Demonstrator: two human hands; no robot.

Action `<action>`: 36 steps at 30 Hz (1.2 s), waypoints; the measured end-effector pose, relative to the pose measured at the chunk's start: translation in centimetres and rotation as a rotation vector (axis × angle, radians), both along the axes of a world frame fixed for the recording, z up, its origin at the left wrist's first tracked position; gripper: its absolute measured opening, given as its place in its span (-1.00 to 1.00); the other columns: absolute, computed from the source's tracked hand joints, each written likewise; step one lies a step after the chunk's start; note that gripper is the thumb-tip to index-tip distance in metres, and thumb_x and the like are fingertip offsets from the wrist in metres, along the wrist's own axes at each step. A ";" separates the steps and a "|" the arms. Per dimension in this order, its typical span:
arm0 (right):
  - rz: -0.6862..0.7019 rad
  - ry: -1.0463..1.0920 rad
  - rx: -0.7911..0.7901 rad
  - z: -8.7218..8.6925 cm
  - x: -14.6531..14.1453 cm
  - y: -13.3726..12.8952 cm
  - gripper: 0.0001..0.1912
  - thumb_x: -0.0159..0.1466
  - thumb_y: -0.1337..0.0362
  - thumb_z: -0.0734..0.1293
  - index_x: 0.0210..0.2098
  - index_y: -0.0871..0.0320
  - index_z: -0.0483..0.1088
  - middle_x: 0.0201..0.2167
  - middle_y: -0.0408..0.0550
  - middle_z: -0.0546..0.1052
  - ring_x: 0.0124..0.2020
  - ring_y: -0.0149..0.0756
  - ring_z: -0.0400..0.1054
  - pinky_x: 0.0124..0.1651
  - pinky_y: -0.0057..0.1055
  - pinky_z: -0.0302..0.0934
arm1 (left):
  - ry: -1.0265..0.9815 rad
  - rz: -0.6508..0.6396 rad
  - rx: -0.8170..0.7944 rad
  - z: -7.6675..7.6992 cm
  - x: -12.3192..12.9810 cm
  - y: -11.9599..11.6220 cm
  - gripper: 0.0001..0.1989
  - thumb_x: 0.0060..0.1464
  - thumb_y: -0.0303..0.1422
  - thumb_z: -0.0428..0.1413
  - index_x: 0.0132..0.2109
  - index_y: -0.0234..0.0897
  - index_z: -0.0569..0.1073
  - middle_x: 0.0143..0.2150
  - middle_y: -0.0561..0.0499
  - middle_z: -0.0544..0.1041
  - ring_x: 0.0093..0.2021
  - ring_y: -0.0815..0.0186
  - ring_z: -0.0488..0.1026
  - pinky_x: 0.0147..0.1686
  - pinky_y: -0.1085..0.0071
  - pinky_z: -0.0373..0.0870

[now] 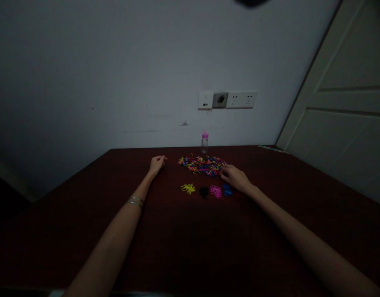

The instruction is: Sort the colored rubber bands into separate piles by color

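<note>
A wide pile of mixed-colour small bands (202,165) lies on the dark red table (177,231). My right hand (234,177) is at the pile's right edge, its fingers bent together; what they hold, if anything, is too small to tell. Nearer to me are small separate heaps: yellow (188,188), black (204,192), pink (216,191) and blue (227,189). Some dark red bands show faintly beneath my right wrist. My left hand (157,164) rests on the table left of the pile, fingers curled, with something tiny and reddish at the fingertips.
Behind the pile stands a small clear bottle with a pink top (204,142), close to the wall. Sockets and a switch plate (227,100) are on the wall above. A pale panelled door (347,119) borders the table's right side.
</note>
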State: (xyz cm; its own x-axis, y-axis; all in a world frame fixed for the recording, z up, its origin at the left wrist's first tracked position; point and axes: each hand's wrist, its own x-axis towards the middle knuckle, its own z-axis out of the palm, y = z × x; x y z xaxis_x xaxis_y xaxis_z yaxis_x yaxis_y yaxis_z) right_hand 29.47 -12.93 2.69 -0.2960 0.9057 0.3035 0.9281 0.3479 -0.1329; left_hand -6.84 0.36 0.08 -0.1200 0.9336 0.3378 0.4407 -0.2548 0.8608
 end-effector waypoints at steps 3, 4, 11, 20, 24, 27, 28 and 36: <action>-0.019 0.010 0.037 0.3 0.5 -0.5 -0.79 0.26 0.23 0.14 -0.36 0.14 0.37 -0.21 0.00 0.41 -0.14 -0.26 0.27 -0.23 -0.43 0.17 | -0.009 0.006 -0.005 0.2 0.1 -0.3 -0.60 -0.04 -0.13 -0.06 -0.35 -0.40 0.49 -0.70 0.13 0.24 -0.69 0.48 0.11 -0.63 0.53 0.03; -0.030 0.015 0.046 0.4 0.7 -0.7 -0.79 0.25 0.23 0.14 -0.36 0.13 0.36 -0.20 0.00 0.41 -0.14 -0.26 0.27 -0.25 -0.44 0.18 | -0.012 0.007 -0.008 0.2 0.1 -0.4 -0.60 -0.04 -0.13 -0.05 -0.35 -0.39 0.49 -0.70 0.13 0.24 -0.69 0.48 0.11 -0.63 0.54 0.03; -0.016 0.111 0.024 1.3 2.4 -1.3 -0.82 0.20 0.23 0.17 -0.38 0.12 0.38 -0.22 -0.02 0.43 -0.16 -0.24 0.28 -0.22 -0.38 0.19 | -0.014 0.016 0.004 0.8 0.3 -1.0 -0.63 -0.03 -0.16 -0.04 -0.37 -0.40 0.49 -0.68 0.11 0.25 -0.65 0.46 0.15 -0.62 0.54 0.06; 0.193 0.363 -0.336 2.3 4.3 -1.6 -0.84 0.05 0.23 0.25 -0.45 0.18 0.41 -0.34 -0.03 0.48 -0.32 -0.29 0.36 -0.22 -0.39 0.23 | 0.033 -0.010 0.045 2.1 1.2 -1.3 -0.67 -0.10 -0.19 0.00 -0.42 -0.38 0.50 -0.68 0.10 0.30 -0.61 0.43 0.22 -0.56 0.51 0.11; 0.219 0.335 -0.440 2.7 4.0 -2.2 -0.78 0.04 0.21 0.27 -0.38 0.19 0.45 -0.38 -0.05 0.49 -0.37 -0.32 0.34 -0.30 -0.41 0.22 | 0.124 -0.108 0.048 3.6 2.7 -1.5 -0.73 -0.14 -0.27 0.04 -0.40 -0.40 0.52 -0.61 0.05 0.39 -0.57 0.42 0.26 -0.53 0.51 0.15; 0.181 0.334 -0.414 2.9 3.9 -2.3 -0.72 0.07 0.14 0.27 -0.32 0.18 0.47 -0.39 -0.04 0.50 -0.38 -0.31 0.34 -0.33 -0.40 0.21 | 0.262 -0.266 0.040 4.8 4.4 -2.2 -0.75 -0.15 -0.30 0.07 -0.40 -0.41 0.53 -0.55 0.01 0.45 -0.52 0.40 0.30 -0.49 0.50 0.18; 0.159 0.338 -0.401 2.9 4.0 -2.2 -0.71 0.07 0.13 0.27 -0.32 0.18 0.47 -0.39 -0.03 0.51 -0.39 -0.31 0.34 -0.33 -0.39 0.21 | 0.308 -0.315 0.037 5.1 5.0 -2.6 -0.76 -0.15 -0.31 0.07 -0.40 -0.41 0.53 -0.55 0.01 0.45 -0.52 0.40 0.31 -0.48 0.50 0.18; 0.076 0.399 -0.393 1.4 6.4 -0.8 -0.67 0.10 0.09 0.25 -0.31 0.20 0.47 -0.34 0.00 0.53 -0.32 -0.23 0.38 -0.24 -0.33 0.25 | 0.604 -0.506 0.053 4.5 8.8 -4.7 -0.71 -0.12 -0.28 0.12 -0.25 -0.35 0.55 -0.50 0.01 0.45 -0.50 0.40 0.29 -0.49 0.50 0.14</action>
